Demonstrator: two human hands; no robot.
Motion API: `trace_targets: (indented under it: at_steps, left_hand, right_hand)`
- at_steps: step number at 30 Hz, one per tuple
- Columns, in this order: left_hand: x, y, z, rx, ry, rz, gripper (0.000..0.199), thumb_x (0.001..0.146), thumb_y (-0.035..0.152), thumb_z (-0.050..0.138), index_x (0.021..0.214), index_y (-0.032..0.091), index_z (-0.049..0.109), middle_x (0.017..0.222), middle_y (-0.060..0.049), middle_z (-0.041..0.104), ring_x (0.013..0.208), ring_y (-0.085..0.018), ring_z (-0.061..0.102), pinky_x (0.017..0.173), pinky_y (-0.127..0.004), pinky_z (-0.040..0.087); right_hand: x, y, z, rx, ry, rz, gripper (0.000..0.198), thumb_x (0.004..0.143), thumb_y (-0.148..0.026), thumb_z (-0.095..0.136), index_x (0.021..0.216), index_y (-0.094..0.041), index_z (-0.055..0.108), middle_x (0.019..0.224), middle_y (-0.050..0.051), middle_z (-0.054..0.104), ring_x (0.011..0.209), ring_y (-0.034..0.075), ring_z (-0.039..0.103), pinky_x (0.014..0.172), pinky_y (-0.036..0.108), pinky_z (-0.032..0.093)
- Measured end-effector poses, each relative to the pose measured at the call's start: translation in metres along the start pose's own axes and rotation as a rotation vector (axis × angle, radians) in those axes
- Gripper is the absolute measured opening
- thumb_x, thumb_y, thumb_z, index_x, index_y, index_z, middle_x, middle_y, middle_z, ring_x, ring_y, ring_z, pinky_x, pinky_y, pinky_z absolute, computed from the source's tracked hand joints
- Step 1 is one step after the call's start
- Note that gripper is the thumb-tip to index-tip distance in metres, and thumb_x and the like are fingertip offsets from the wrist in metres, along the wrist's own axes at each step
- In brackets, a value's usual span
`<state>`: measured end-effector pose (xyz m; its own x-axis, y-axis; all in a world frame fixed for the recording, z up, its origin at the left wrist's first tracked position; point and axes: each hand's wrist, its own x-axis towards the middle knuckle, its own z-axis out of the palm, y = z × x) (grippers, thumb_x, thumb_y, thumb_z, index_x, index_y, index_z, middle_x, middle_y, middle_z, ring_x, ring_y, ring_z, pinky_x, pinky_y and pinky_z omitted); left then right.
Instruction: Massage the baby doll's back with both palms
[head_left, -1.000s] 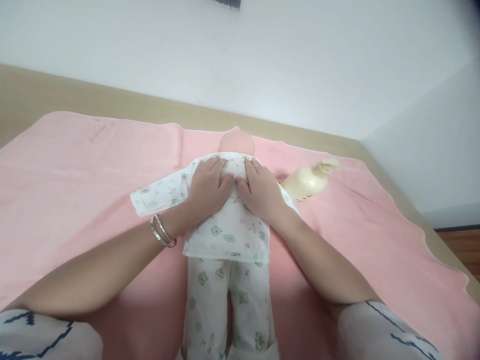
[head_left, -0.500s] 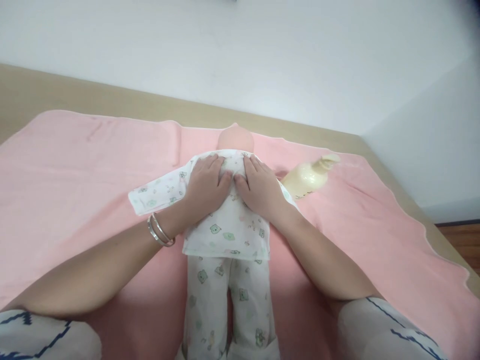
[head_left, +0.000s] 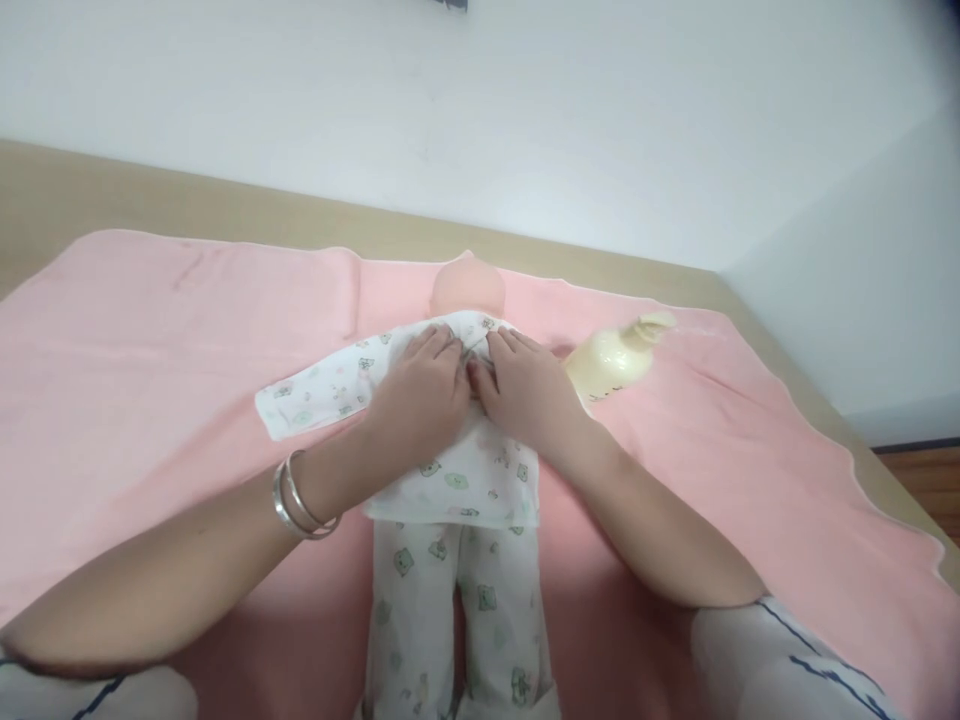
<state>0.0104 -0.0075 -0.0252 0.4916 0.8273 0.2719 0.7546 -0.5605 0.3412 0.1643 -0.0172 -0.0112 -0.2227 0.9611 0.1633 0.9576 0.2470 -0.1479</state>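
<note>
A doll lies on its back or front, which I cannot tell, with its bare rounded head at the far end. It wears a white long-sleeved top and matching trousers, printed with small green bears. My left hand, below two silver bangles, has its fingers bent into the top near the neck. Close beside it, my right hand also presses curled fingers into the cloth, thumb bent inward. Between the two hands the fabric is bunched up. The doll's left-side sleeve stretches outward.
A pale yellow pump bottle lies tilted beside the doll's right-side shoulder. Under everything spreads a pink blanket with wavy edges, on a tan surface. A white wall rises behind.
My hands lay flat with fingers stretched on the top; now the fingers are curled and the cloth near the neck is gathered between them. My left thumb has tucked out of sight.
</note>
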Motion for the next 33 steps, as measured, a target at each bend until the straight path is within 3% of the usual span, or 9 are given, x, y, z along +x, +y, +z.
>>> trace_targets:
  at_steps: [4,9,15,20,25,29,33]
  left_hand:
    - [0.012,-0.014,-0.001,-0.119,-0.02,-0.084,0.043,0.098,0.025,0.03,0.118,0.009,0.065,0.136,-0.018,0.062,0.137,-0.031,0.051,0.12,-0.051,0.04]
    - [0.018,-0.023,0.009,-0.082,-0.029,-0.095,0.059,0.1,0.033,0.025,0.14,-0.005,0.047,0.151,-0.028,0.046,0.148,-0.036,0.037,0.125,-0.056,0.029]
    - [0.009,-0.01,0.005,0.021,-0.043,-0.097,0.063,0.101,0.03,0.022,0.143,-0.011,0.044,0.152,-0.03,0.045,0.147,-0.038,0.039,0.124,-0.056,0.032]
    - [-0.006,0.005,0.006,0.068,0.004,-0.011,0.054,0.097,0.018,0.028,0.14,-0.004,0.051,0.15,-0.025,0.051,0.148,-0.034,0.04,0.125,-0.053,0.034]
    - [-0.004,0.007,0.002,-0.056,-0.056,-0.072,0.053,0.098,0.02,0.028,0.141,-0.001,0.052,0.155,-0.023,0.046,0.151,-0.032,0.036,0.126,-0.053,0.032]
    - [0.002,0.004,-0.002,-0.133,-0.114,-0.149,0.058,0.098,0.024,0.028,0.147,-0.001,0.045,0.162,-0.022,0.036,0.155,-0.033,0.025,0.128,-0.054,0.026]
    - [0.008,-0.004,-0.001,-0.185,-0.145,-0.179,0.063,0.099,0.03,0.026,0.153,-0.001,0.036,0.165,-0.02,0.029,0.157,-0.033,0.02,0.129,-0.055,0.022]
  right_hand:
    - [-0.014,-0.014,0.002,-0.081,0.076,-0.024,0.051,0.102,-0.028,0.033,0.13,0.005,0.061,0.131,0.029,0.066,0.129,0.039,0.058,0.113,0.053,0.044]
    - [-0.015,-0.014,0.003,-0.036,0.057,0.012,0.054,0.101,-0.03,0.034,0.137,0.004,0.057,0.141,0.026,0.061,0.137,0.036,0.054,0.117,0.051,0.042]
    - [0.003,0.002,0.007,0.068,-0.025,0.073,0.063,0.1,-0.035,0.034,0.148,0.005,0.045,0.155,0.026,0.047,0.149,0.033,0.041,0.123,0.051,0.035]
    - [0.014,0.014,0.012,0.123,-0.051,0.04,0.065,0.1,-0.038,0.037,0.148,0.006,0.041,0.159,0.028,0.04,0.152,0.037,0.034,0.125,0.054,0.031]
    - [0.014,0.014,0.01,0.119,-0.012,0.011,0.05,0.101,-0.035,0.038,0.133,0.0,0.053,0.149,0.027,0.052,0.144,0.037,0.045,0.119,0.052,0.038]
    - [0.012,0.011,0.002,0.117,-0.026,0.035,0.033,0.101,-0.034,0.042,0.111,-0.009,0.063,0.124,0.02,0.069,0.124,0.034,0.06,0.108,0.048,0.049]
    - [0.004,0.003,-0.001,0.067,-0.011,0.024,0.037,0.103,-0.031,0.038,0.118,-0.007,0.063,0.128,0.02,0.069,0.124,0.034,0.06,0.107,0.048,0.049]
